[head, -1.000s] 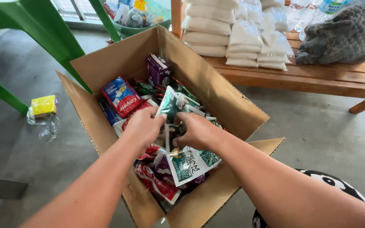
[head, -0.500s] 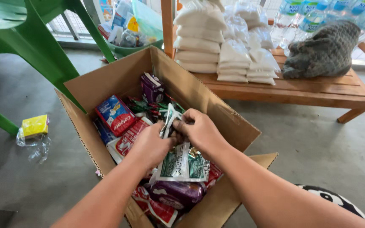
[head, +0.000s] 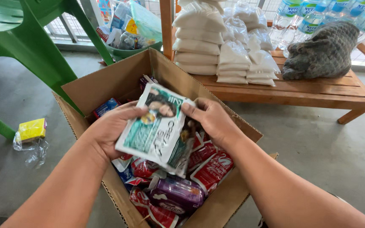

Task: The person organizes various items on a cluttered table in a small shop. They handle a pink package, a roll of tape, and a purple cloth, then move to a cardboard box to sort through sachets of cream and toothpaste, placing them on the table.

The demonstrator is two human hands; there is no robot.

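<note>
1. Left hand (head: 110, 131) and right hand (head: 212, 122) are pinching a teal-and-white plastic sachet strip (head: 157, 126) at nine and three o'clock, likely keeping it flat.
2. It is hovering over the open brown cardboard box (head: 106, 84).

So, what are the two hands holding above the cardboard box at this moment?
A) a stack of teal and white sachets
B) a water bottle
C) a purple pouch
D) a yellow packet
A: the left hand and the right hand grip the stack of teal and white sachets from both sides above the cardboard box, while the purple pouch lies inside it.
</note>
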